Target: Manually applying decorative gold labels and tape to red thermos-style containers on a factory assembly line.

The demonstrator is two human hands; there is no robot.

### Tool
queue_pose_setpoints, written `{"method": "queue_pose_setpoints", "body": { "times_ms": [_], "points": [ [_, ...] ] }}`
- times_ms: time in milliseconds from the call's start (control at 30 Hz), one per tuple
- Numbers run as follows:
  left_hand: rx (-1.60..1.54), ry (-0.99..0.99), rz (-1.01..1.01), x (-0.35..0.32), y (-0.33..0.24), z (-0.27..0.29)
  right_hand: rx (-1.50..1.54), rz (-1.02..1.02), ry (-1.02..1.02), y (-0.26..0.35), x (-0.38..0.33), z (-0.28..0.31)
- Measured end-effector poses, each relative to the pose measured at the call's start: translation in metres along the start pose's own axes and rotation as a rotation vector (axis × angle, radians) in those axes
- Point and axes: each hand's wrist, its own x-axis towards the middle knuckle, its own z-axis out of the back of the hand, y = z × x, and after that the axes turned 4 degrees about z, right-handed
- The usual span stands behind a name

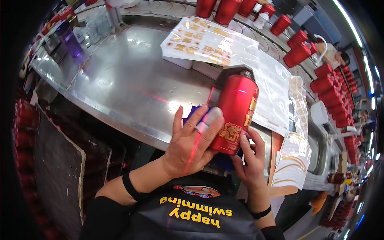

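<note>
A glossy red bottle [236,104] with gold characters and a gold emblem near its base lies tilted, neck pointing away from me, in front of a dark angular holder [229,72]. My left hand [190,146] is at its left side, fingers stretched and spread; one fingertip wears a white cover [215,113]. Around the lower right of the bottle, near the emblem, curl the fingers of my right hand [253,162]. Blue cloth [193,114] shows beside and below the bottle. A thin red light line crosses my left hand and the table.
Sheets of gold stickers [196,40] lie on the metal table [120,80] beyond the bottle, with more strips [294,160] at the right. Several red bottles [298,54] stand along a curved conveyor behind. A purple bottle [70,40] is at far left; a sink [318,150] is at right.
</note>
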Motion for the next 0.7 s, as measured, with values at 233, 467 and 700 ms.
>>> {"method": "queue_pose_setpoints", "body": {
  "times_ms": [233,467,700],
  "points": [
    [-0.135,0.122,0.07,0.008,0.014,-0.01,-0.006,0.016,-0.035,0.0,0.002,0.002],
    [-0.075,0.115,0.085,0.013,0.006,-0.01,0.003,0.056,-0.055,-0.005,-0.001,0.003],
    [-0.199,0.186,0.09,0.011,0.014,-0.008,-0.015,-0.036,-0.101,-0.014,-0.013,0.014]
  ]
}}
